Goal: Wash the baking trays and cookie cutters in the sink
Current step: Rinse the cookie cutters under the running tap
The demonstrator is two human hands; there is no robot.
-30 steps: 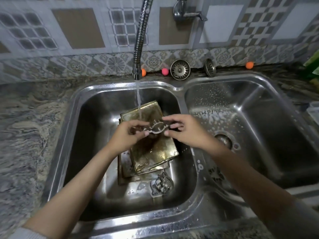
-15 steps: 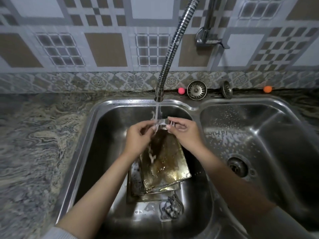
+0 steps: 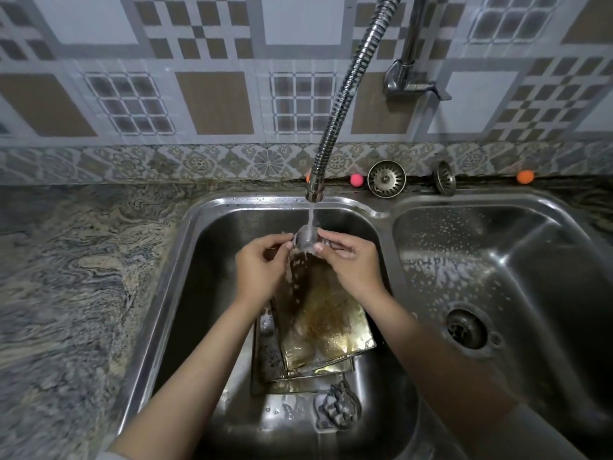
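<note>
A metal cookie cutter (image 3: 306,240) is held under the running water, just below the tap's spout (image 3: 314,193). My left hand (image 3: 262,265) pinches its left end and my right hand (image 3: 353,260) pinches its right end. Water splashes off it onto the stacked, stained baking trays (image 3: 323,330) lying in the left sink basin (image 3: 199,293). Another cookie cutter (image 3: 336,408) lies on the basin floor in front of the trays.
The right basin (image 3: 514,277) shows soap spots and a drain (image 3: 466,328). Two strainer plugs (image 3: 386,178) (image 3: 445,181) and small coloured balls (image 3: 355,180) (image 3: 525,176) sit on the back ledge. Granite counter (image 3: 66,277) lies to the left.
Both hands have lifted the cookie cutter up and away from me, from over the trays to right beneath the spout. The view has tilted up.
</note>
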